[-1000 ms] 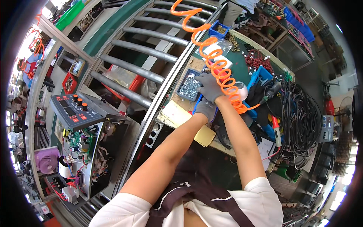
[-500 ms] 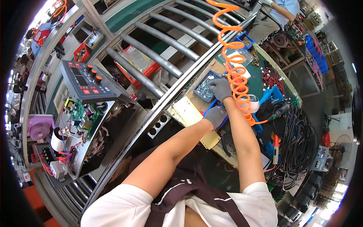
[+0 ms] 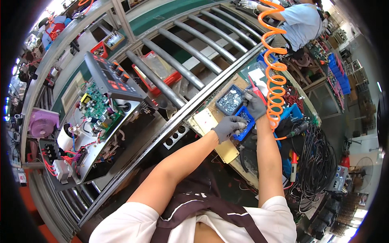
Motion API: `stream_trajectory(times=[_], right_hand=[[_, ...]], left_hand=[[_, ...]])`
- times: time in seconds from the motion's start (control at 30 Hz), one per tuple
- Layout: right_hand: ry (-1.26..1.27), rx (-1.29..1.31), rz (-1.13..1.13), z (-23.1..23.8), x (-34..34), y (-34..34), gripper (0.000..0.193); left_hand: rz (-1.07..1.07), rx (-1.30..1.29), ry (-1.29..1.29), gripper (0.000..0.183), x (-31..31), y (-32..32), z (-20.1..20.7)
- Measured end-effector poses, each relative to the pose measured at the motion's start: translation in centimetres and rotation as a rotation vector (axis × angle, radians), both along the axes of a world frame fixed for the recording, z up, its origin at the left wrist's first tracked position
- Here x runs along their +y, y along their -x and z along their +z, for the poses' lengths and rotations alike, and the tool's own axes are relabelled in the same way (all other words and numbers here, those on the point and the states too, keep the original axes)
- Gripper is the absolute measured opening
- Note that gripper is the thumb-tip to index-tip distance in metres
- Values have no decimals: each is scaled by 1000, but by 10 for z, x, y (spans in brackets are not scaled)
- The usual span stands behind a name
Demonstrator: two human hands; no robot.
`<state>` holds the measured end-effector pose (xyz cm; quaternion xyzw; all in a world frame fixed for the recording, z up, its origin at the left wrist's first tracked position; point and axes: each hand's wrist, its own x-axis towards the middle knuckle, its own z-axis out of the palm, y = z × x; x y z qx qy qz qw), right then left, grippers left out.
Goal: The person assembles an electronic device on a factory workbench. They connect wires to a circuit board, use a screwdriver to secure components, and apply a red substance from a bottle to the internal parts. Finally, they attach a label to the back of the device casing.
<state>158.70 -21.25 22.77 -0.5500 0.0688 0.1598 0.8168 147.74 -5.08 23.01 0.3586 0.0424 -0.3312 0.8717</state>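
Observation:
Both my hands wear grey gloves. My left hand (image 3: 227, 128) has its fingertips drawn together over the near left part of a small blue bin (image 3: 249, 128) of small metal hardware. Whatever those fingers pinch is too small to make out. On the bin's right side, my right hand (image 3: 255, 106) is closed with curled fingers; its contents, if any, are hidden. A grey tray (image 3: 229, 100) of loose metal fasteners lies just left of it. Beyond the right hand, a red pen-like tool (image 3: 258, 90) slants close to its fingers; I cannot tell whether they touch it.
An orange coiled hose (image 3: 275, 87) hangs right of my hands. Black cables (image 3: 316, 150) are heaped at the right. A roller conveyor (image 3: 190, 73) runs along the left, near an opened machine with a circuit board (image 3: 95, 106). Another person (image 3: 300, 24) stands at the far right.
My right hand has moved off the grey tray to the blue bin's right side. My left hand has shifted left, uncovering the bin. The view has swung somewhat, moving the surroundings rightward.

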Motion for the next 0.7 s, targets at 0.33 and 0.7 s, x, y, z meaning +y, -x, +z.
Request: stream_trajectory(times=[0.33, 0.7], right_hand=[[232, -300, -107, 95, 127, 114, 32], [392, -1235, 372, 154, 310, 253, 8]], left_hand=[[218, -129, 336, 13, 51, 41, -1], [523, 28, 381, 16, 185, 176, 12]])
